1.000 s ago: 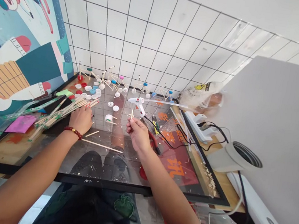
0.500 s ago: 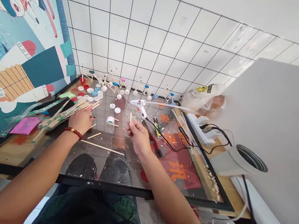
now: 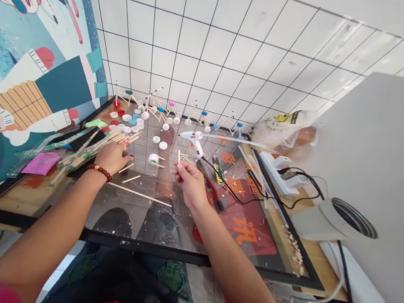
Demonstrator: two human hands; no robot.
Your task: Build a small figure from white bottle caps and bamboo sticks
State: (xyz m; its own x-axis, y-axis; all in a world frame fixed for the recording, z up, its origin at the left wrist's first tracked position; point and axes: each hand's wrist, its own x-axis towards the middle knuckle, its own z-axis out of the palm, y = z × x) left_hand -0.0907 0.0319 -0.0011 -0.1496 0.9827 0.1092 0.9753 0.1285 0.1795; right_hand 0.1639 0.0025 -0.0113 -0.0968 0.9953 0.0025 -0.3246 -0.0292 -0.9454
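My right hand (image 3: 189, 182) pinches a short wooden stick (image 3: 179, 157) upright between thumb and fingertips. Over the lower edge of a bundle of thin wooden sticks (image 3: 92, 151), some with red tips, rests my left hand (image 3: 110, 159). Its thumb is stretched out to the right, apart from the fingers, which are partly hidden; I make out nothing gripped there. Just right of it lie a short cut stick (image 3: 131, 179) and a long stick (image 3: 139, 194). A white bottle cap with two sticks attached (image 3: 153, 158) sits between my hands. Beyond my right hand lies a white glue gun (image 3: 193, 139).
Small figures of caps and sticks (image 3: 203, 116) line the back, beside loose bottle caps (image 3: 133, 121). Red-handled pliers (image 3: 214, 193) and yellow-handled cutters (image 3: 217, 170) lie right of my right hand. A black cable (image 3: 231, 198) runs to a power strip (image 3: 277, 174).
The view has shifted slightly, moving the scene a little to the right. My left thumb has spread away from the fingers. My right hand keeps its pinch on the short stick.
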